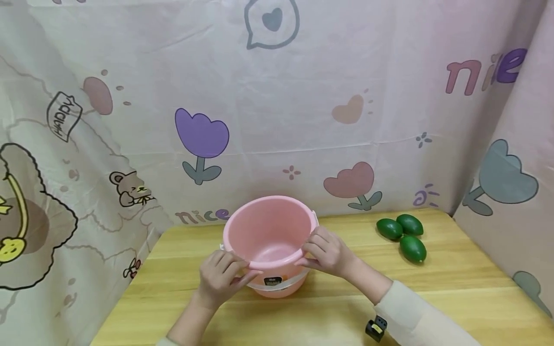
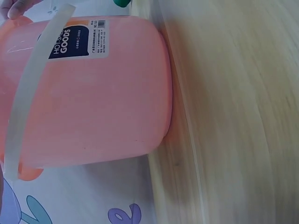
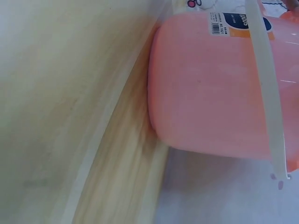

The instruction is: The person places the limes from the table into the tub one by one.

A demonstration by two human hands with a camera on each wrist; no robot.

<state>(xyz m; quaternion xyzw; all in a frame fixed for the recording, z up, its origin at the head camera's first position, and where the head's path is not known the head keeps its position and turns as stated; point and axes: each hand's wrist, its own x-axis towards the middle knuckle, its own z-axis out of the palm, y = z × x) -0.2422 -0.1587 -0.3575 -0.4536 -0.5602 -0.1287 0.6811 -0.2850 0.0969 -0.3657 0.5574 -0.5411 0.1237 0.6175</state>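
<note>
A pink plastic bucket [image 1: 269, 216] stands upright on the wooden table in the head view, its mouth tilted into sight and its inside bare. My left hand [image 1: 220, 278] grips the near left of the rim, fingers curled over the edge and thumb along the outside. On the near right of the same rim, my right hand [image 1: 327, 251] holds on in a similar way. A white handle [image 1: 281, 285] hangs down across the front, over a dark label [image 2: 74, 42]. Both wrist views show the bucket's side wall [image 3: 210, 93] and its base by the tabletop.
Three green oval fruits [image 1: 412, 248], perhaps limes, lie together at the back right of the wooden table [image 1: 277, 324]. A printed cloth [image 1: 277, 110] hangs behind the table and on both sides. A small black device [image 1: 376, 328] sits by the right sleeve [image 1: 411, 310].
</note>
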